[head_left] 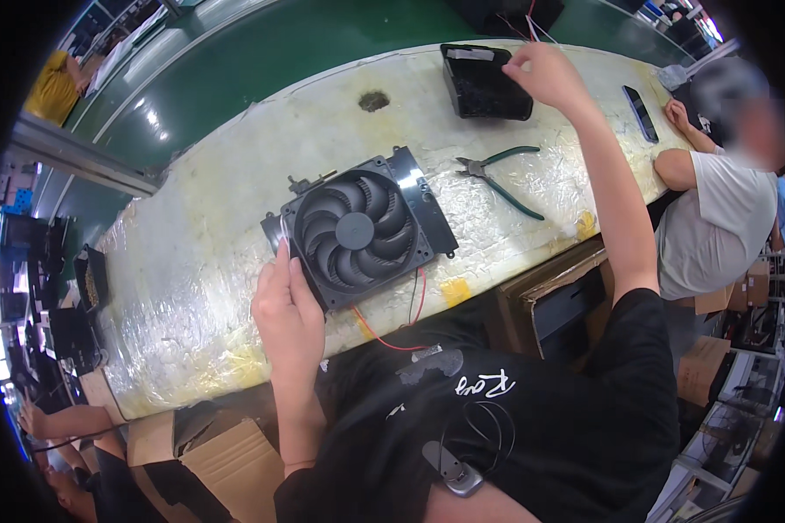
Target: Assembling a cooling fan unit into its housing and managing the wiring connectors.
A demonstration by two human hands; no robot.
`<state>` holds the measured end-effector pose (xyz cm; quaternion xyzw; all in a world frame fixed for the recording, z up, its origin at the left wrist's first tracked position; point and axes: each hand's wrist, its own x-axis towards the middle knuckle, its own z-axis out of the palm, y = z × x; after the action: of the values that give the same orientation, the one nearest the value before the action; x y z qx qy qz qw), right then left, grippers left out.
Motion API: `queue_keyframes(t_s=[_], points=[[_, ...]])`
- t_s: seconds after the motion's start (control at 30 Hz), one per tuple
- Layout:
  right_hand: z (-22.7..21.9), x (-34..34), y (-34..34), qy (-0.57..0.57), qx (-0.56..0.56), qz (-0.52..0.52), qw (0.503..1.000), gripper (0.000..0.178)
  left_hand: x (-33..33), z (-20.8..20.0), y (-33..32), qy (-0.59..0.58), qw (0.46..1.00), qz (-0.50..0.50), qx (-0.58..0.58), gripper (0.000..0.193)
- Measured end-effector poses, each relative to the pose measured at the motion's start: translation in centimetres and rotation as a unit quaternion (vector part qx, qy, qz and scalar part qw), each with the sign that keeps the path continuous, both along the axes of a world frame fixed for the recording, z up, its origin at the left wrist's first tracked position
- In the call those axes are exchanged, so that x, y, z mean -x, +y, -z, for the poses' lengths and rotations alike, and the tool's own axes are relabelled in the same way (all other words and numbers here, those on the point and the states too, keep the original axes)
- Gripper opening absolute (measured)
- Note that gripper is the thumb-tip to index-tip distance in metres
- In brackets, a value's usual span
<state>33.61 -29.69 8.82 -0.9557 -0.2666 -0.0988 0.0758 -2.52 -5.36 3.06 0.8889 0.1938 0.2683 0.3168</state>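
A black cooling fan point(355, 231) with curved blades lies on the wrapped table, fixed to a dark flat housing point(423, 200) with small tabs. My left hand point(290, 305) is closed at the fan's left edge, a thin white strip point(283, 228) at its fingertips. Red and black wires point(421, 292) trail from the fan's near side. At the far right, my right hand point(545, 77) reaches to the rim of a black bin point(488, 91), its fingers pinched together; what they hold, if anything, is too small to tell. Green-handled cutting pliers point(501, 179) lie opened between fan and bin.
A dark phone point(640, 113) lies near the table's right end, where a person in a grey shirt point(715, 218) sits. Cardboard boxes point(235, 458) stand below the near edge. A metal post point(83, 161) rises at the left. Beyond the table runs a green surface point(235, 65).
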Motion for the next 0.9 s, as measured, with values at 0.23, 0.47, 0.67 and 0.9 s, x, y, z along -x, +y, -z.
queue_keyframes(t_s=[0.23, 0.47, 0.67, 0.9], points=[[-4.0, 10.8, 4.9, 0.347, -0.227, -0.211, 0.885, 0.018, 0.6, -1.0, -0.7, -0.069, 0.965, -0.003, 0.254, 0.044], [-2.5, 18.5, 13.0, 0.259, -0.103, -0.46, 0.843, 0.015, 0.3, -0.5, 0.1, -0.065, 0.963, 0.062, 0.252, 0.025], [-1.6, 19.5, 14.5, 0.35, -0.13, -0.42, 0.827, 0.014, 0.1, 0.8, 0.2, -0.1, 0.958, 0.055, 0.262, 0.013], [-2.0, 19.3, 13.1, 0.564, -0.264, -0.307, 0.72, 0.019, 0.1, 1.5, -0.1, -0.139, 0.921, 0.052, 0.361, 0.014]])
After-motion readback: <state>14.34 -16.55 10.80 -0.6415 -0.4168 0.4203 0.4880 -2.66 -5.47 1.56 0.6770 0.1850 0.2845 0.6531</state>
